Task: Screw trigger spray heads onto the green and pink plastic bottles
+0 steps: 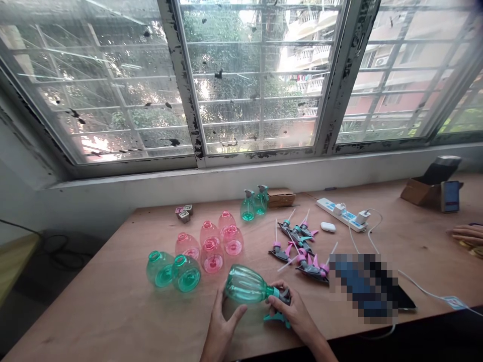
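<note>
On the bench [124, 301], two spray bottles [247, 208] are standing complete, seven headless bottles [186, 274] centre left; right hand [296, 314] is gripping a third sprayer [247, 284], seemingly fitted, left hand [223, 324] spreading open.

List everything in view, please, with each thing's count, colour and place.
Spray bottle: 1, green, between the hands
Headless green bottles: 2, table's left
Pink bottles: 5, beside them
Rear spray bottles: 2, green, near the window
Loose spray heads: several, grey with pink or teal, centre-right
Small blocks: 3, grey/pink, back left
Boxes: 2, brown, back and far right
Phone: 1, far right
Power strip: 1, white, two plugs
Case: 1, white, beside it
Pixelated devices: count unclear, dark, front right
Table: 1, brown
Other person's hand: right edge
Left hand: at bottle's base
Right hand: at spray head
</note>
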The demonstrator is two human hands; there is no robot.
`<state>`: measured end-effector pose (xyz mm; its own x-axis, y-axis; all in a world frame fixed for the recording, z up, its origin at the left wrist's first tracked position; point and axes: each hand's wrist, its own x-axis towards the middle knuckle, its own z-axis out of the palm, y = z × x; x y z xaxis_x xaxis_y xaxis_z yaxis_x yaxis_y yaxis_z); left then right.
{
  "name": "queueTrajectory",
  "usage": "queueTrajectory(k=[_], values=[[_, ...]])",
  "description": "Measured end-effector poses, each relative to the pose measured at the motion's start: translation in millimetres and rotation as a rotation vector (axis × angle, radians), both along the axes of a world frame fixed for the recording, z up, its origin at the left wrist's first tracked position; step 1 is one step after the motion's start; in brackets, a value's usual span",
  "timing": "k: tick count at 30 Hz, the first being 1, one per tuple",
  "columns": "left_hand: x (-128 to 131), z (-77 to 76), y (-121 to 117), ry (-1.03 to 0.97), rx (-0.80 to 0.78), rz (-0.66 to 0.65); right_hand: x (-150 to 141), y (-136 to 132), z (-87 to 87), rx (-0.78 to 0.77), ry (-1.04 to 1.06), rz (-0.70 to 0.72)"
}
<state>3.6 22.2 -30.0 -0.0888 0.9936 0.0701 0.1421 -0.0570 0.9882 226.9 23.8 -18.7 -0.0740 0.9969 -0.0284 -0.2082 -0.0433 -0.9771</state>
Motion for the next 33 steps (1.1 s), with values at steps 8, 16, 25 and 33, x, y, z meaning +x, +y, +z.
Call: queueTrajectory(k=[8,16,25,33], values=[[0.4,-2.5,4.8,-0.015,0.021,0.017,1.2,-0.4,-3.9,0.014,-0.034,0.037],[-0.7,-5.4,1.9,-0.011,-0.002,0.004,0.4,0.1,0.2,0.012,-0.031,0.032],[1.7,-1.0,2.0,-0.116,0.029,-0.001,-1.1,-1.0,-3.5,0.028,-0.047,0.03],[-1.3,-1.5,1.8,-0.12,0.022,0.01,-1.0,2.0,-11.7,0.035,-0.013,0.021]])
